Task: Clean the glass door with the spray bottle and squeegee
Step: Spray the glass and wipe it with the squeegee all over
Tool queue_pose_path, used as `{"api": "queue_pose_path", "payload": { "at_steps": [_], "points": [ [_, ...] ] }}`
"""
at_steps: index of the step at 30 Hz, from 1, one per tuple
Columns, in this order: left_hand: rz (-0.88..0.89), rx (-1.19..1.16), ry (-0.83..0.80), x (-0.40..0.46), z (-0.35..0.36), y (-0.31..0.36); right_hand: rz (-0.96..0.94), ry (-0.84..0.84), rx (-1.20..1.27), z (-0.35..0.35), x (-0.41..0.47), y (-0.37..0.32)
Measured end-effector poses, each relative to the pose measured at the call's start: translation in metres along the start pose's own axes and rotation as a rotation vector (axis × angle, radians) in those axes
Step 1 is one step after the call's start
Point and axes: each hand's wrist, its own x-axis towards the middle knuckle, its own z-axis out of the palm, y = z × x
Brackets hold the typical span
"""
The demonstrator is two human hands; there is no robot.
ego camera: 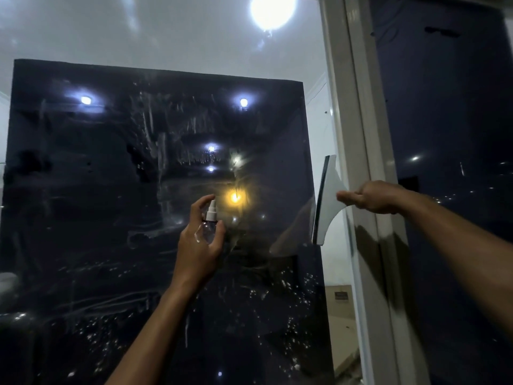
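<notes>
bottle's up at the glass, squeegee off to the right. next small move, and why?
Probably press the nozzle for a burst. The left hand holds the spray bottle upright near the glass door, forefinger arched over the nozzle. The pane shows streaks and droplets. The right hand holds the squeegee at the pane's right edge by the frame.

Two bare forearms in view, no sleeves reaching wrists. Left hand (198,245) bare: no glove, ring or watch visible. Right hand (369,197) likewise bare, no wristband. Both forearms lean, uncovered up to frame edge. Nails too blurred to judge.
</notes>
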Motion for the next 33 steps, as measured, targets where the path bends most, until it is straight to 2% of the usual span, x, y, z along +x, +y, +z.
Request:
{"api": "queue_pose_path", "payload": {
  "at_steps": [2,5,8,12,18,25,27,29,31,33],
  "points": [
    [0.004,-0.007,-0.007,0.001,0.002,0.006,-0.008,0.053,0.084,0.003,-0.001,-0.007],
    [0.018,-0.006,-0.012,-0.001,0.004,0.011,-0.013,0.108,0.534,0.011,-0.004,-0.025],
    [0.013,-0.005,-0.019,-0.001,0.005,0.013,-0.005,0.063,0.898,0.020,-0.002,-0.054],
    [0.009,-0.033,-0.031,-0.004,0.010,0.012,0.079,0.069,1.124,0.046,-0.004,-0.084],
    [-0.032,-0.048,-0.027,-0.015,0.017,0.004,0.221,0.049,1.152,0.139,-0.053,-0.093],
    [-0.048,-0.055,-0.032,-0.040,0.015,-0.002,0.311,-0.131,1.211,0.242,-0.135,-0.071],
    [-0.058,-0.047,-0.041,-0.047,0.012,-0.004,0.301,-0.082,1.215,0.246,-0.141,-0.068],
    [-0.064,-0.028,-0.044,-0.052,0.007,-0.005,0.250,0.052,1.088,0.240,-0.136,-0.068],
    [-0.073,-0.019,-0.039,-0.053,0.003,-0.006,0.137,0.170,0.893,0.226,-0.123,-0.072],
    [-0.083,-0.013,-0.039,-0.051,-0.002,-0.005,-0.038,0.197,0.789,0.207,-0.108,-0.081]
  ]
}}
